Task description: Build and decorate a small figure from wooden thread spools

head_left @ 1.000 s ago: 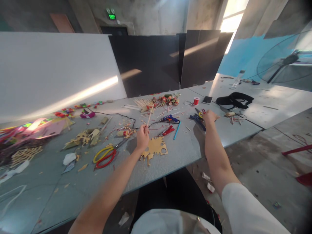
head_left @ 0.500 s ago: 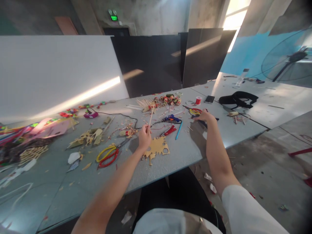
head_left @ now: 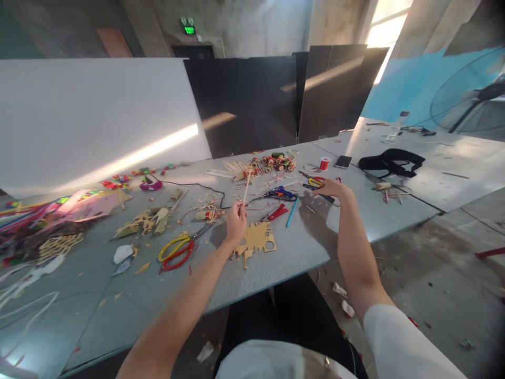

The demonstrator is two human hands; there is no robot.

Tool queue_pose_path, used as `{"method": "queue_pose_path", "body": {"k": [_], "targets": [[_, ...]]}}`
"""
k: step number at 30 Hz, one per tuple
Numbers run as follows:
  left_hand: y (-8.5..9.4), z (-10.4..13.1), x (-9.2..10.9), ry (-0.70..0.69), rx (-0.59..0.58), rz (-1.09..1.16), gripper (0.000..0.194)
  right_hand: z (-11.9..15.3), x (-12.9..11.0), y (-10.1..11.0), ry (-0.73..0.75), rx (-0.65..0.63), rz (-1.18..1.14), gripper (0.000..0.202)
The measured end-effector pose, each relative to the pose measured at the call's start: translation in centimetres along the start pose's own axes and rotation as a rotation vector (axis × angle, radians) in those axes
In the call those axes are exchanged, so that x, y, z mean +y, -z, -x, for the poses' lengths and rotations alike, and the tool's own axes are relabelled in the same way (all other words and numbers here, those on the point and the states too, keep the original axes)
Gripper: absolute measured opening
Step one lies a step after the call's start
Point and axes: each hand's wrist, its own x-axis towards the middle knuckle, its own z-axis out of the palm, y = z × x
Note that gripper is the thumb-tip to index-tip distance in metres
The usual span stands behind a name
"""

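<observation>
You have two hands in the middle of the frame: one left hand (head_left: 235, 223), one right hand (head_left: 338, 190). You hold one thin stick (head_left: 248, 188). Left of centre, count one pair of scissors (head_left: 175, 255); at centre, one glue gun (head_left: 281, 193) and one blue rod (head_left: 292, 213). Right of centre, one red spool (head_left: 324, 164), one phone (head_left: 343, 162), one black cap (head_left: 390, 162). Upper right, one fan (head_left: 491, 92). The bamboo pieces (head_left: 278, 162) overlap too much to count.

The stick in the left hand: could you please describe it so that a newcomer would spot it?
On the grey table, find the tan cutout. Near it, the left hand grips a thin, pale stick. Unlike the sticks fanned out beyond, this one is held.
</observation>
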Motion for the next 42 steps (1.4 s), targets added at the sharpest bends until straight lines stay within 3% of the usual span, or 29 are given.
{"method": "queue_pose_path", "body": {"k": [1,3,5,8,15,30,42], "targets": [[0.0,0.0,0.0,0.004,-0.001,-0.001,0.033,0.0,-0.7,0.1,0.059,-0.043,-0.018,0.033],[0.0,0.0,-0.1,0.006,-0.006,-0.004,0.035,0.2,-2.4,0.1,0.255,0.005,-0.146,0.031],[0.0,0.0,-0.2,-0.002,-0.021,-0.005,0.038,0.6,-4.5,-0.2,0.465,0.118,-0.376,0.039],[-0.1,0.0,-0.2,-0.026,-0.054,0.003,0.04,1.6,-7.5,-1.1,0.635,0.132,-0.612,0.053],[0.2,0.1,0.2,-0.064,-0.057,-0.007,0.041,3.5,-11.2,-3.1,0.775,0.208,-0.585,0.058],[0.3,0.2,0.8,-0.095,-0.081,-0.032,0.034,5.3,-13.8,-5.0,1.018,-0.022,-0.49,0.06],[0.5,0.2,0.5,-0.077,-0.038,-0.044,0.036,4.4,-14.2,-6.4,1.071,-0.056,-0.432,0.057]]}}
